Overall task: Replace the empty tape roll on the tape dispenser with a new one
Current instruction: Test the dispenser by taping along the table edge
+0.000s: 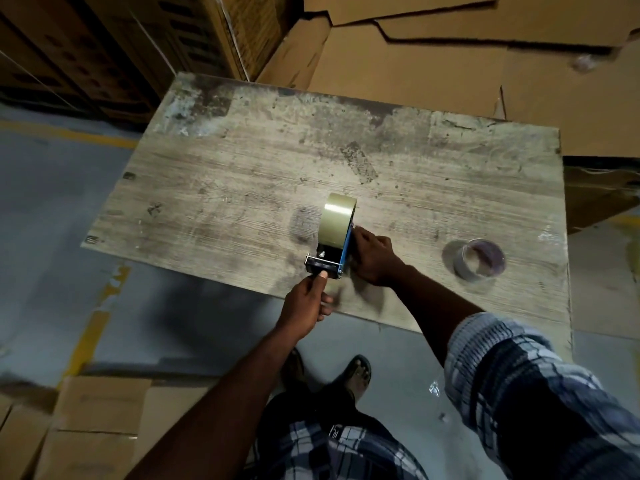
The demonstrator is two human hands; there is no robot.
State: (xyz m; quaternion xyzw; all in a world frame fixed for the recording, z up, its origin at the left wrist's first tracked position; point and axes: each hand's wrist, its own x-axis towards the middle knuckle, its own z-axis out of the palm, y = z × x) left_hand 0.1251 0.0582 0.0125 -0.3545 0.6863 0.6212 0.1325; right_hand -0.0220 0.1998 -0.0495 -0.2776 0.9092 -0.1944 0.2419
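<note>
A blue tape dispenser [343, 258] stands near the front edge of a worn wooden table [242, 174], with a full tan tape roll [337, 218] mounted on it. My right hand [375, 259] grips the dispenser's right side, by the blue frame. My left hand [308, 301] pinches the dark front end of the dispenser [320, 264] between thumb and fingers. An empty, nearly clear tape core [479, 259] lies flat on the table to the right, apart from both hands.
Flattened cardboard sheets [450, 64] lean behind the table and stacked cartons [104, 46] stand at the back left. Cardboard boxes [97, 420] sit on the grey floor at the lower left. My sandalled foot [356, 374] is below the table's front edge.
</note>
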